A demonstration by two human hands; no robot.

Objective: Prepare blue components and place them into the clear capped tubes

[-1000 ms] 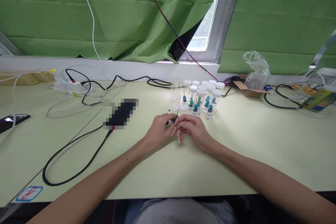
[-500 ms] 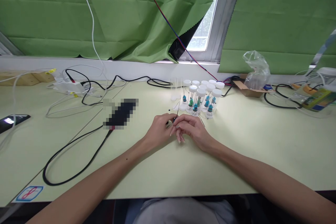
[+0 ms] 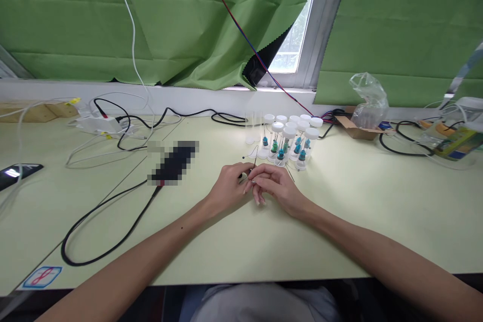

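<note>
My left hand (image 3: 234, 183) and my right hand (image 3: 277, 185) meet in the middle of the table, fingertips touching. Both are closed, pinching a small piece that is mostly hidden by the fingers. From between them a thin dark wire (image 3: 256, 156) sticks up. A tiny silvery bit shows at the right fingertips. Just beyond my hands stands a cluster of clear vials (image 3: 280, 147) with white caps, holding small blue and green parts with thin leads. A fine bent wire (image 3: 250, 155) with a dark tip lies left of the vials, and a thin rod (image 3: 290, 173) lies beside my right hand.
Uncapped clear tubes (image 3: 253, 128) stand behind the vials. On the left are a blurred-out black device (image 3: 175, 163) on a looped black cable (image 3: 71, 263), a phone (image 3: 17, 175) and a white power strip (image 3: 100, 123). A cardboard box (image 3: 354, 131) holding a plastic bag (image 3: 368, 100) is back right.
My fingertips have shifted very slightly around the small piece. Both hands otherwise stay in place, and the vials have not moved.
</note>
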